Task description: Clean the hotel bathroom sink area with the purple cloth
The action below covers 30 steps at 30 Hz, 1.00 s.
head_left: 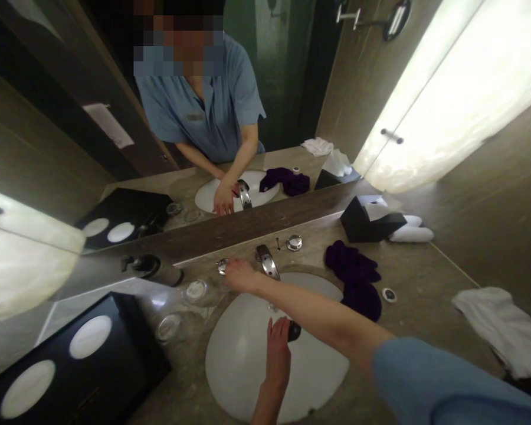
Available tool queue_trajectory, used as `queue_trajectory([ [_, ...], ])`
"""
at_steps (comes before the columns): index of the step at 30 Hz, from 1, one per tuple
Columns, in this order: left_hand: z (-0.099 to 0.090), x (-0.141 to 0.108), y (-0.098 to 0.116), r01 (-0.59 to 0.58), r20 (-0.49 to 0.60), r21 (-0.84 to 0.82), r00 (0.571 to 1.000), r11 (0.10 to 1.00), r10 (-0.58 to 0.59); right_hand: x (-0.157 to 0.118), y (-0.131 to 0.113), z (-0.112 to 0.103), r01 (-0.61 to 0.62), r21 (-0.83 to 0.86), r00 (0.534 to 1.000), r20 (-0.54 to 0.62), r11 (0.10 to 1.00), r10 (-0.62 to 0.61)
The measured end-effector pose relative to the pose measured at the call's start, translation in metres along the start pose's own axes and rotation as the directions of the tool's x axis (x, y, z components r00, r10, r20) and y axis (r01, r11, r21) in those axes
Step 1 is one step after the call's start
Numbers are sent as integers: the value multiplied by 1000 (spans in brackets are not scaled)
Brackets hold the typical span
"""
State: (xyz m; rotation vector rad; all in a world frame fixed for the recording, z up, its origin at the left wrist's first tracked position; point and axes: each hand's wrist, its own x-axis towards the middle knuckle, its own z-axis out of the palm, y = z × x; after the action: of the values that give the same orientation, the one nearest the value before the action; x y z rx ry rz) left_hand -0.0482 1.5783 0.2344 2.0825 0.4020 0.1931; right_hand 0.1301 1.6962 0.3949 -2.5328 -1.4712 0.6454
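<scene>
My right hand [241,275] reaches across the basin, its fingers closed around the left tap handle [222,267]. Below it, over the white oval sink [234,360], is my left hand [278,339]. It grips a small dark rounded object [294,331], whose kind I cannot make out because the hand partly covers it. The chrome spout [268,262] stands behind my right forearm, and the right tap handle [294,242] is beyond it. Whether water flows I cannot tell.
Left of the sink are a black box [133,336] with white discs, a dark pump bottle [153,270] and glasses [196,290]. On the right lie a purple cloth [351,271], a tissue box [371,221] and a white towel [504,324]. A mirror [283,118] backs the counter.
</scene>
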Motion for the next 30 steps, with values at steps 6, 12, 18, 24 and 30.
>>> queue_trajectory([
  [6, -19, -11, -13, 302, -77, -66, 949, 951, -307, -173, 83, 36, 216, 105, 874, -464, 971, -145],
  [12, -12, 4, 36, 571, 80, -472, 787, 672, -612, -253, 249, 78, -555, 224, 617, -535, 801, 577],
  [18, 33, 19, 96, 529, 243, -757, 773, 384, -586, -270, 208, 44, -80, 957, 380, -231, 280, 896],
  [24, 24, 20, 154, 431, 454, -890, 811, -147, -369, -298, 100, 57, -236, 596, 745, -397, 768, 536],
  [30, 10, -5, 184, 348, 357, -931, 807, -110, -471, -254, 91, 80, -310, 537, 856, -201, 785, 476],
])
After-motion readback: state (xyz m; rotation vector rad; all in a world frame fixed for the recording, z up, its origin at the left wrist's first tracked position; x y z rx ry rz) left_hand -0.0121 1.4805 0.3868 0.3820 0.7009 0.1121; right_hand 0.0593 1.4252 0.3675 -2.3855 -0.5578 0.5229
